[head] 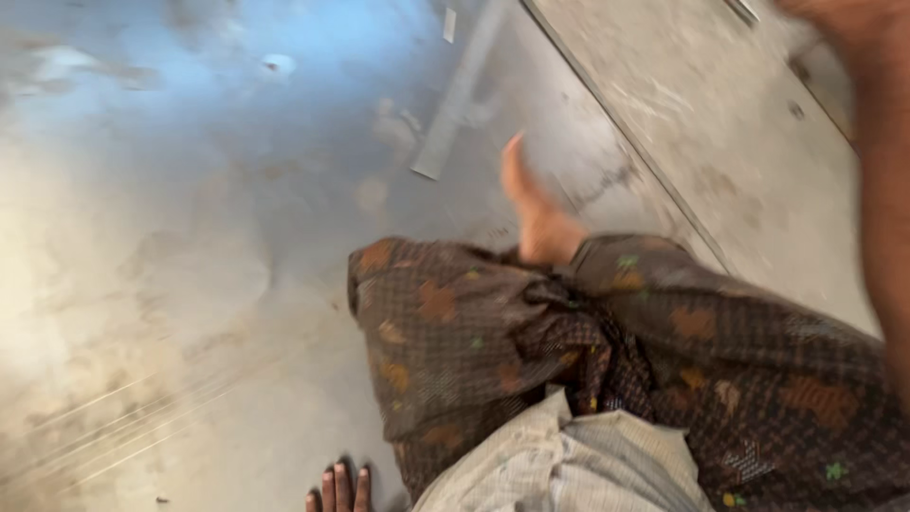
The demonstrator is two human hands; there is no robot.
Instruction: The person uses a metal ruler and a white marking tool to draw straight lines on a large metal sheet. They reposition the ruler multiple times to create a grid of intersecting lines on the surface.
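Right hand [844, 24] shows only at the far right edge, blurred; I can't tell its grip. Nearest it, my patterned wrap [664, 360] looks soft, light and limp; I'd pinch a fold.

Floor [171, 284] is bare grey concrete, dusty and scuffed, with a straight joint line [626, 142] running diagonally across the upper right. A flat grey strip [460, 95] lies on it near the top edge, a small pale scrap [449, 25] just above it and a small white spot [278, 64] toward the upper left. View is motion-blurred, finer debris can't be made out.
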